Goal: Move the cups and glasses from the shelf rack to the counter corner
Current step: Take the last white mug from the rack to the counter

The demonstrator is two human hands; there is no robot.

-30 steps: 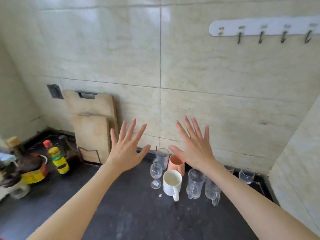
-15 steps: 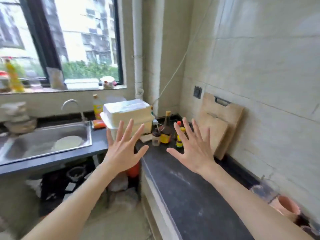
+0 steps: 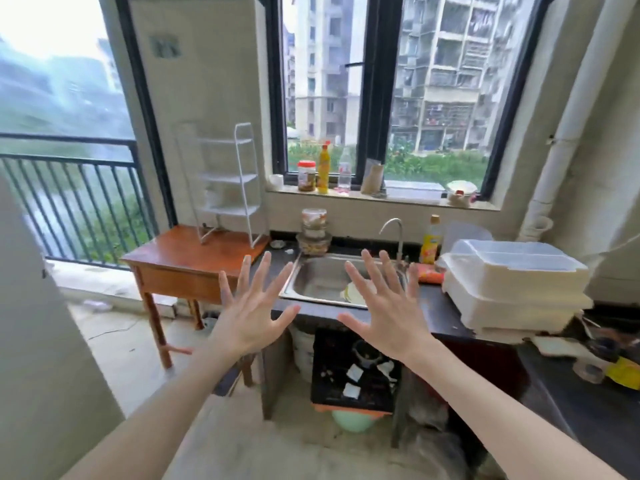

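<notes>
A white wire shelf rack [image 3: 231, 183] stands on a small wooden table [image 3: 183, 263] at the left, beside the window; I see no cups or glasses on its tiers. My left hand [image 3: 252, 311] and my right hand [image 3: 384, 306] are both raised in front of me, palms away, fingers spread, holding nothing. They hover in the air in front of the sink [image 3: 323, 280]. The cups, the glasses and the counter corner are out of view.
A dark counter [image 3: 568, 403] runs along the right with white foam boxes [image 3: 512, 289] and bottles. A faucet [image 3: 393, 233] rises behind the sink. Jars and bottles line the windowsill [image 3: 363, 195]. Clutter sits under the counter. A balcony railing [image 3: 74, 202] is at the left.
My view has swung left, from the tiled wall and the cups in the counter corner, past the cutting boards, to the sink and rack. Both hands stay raised and spread.
</notes>
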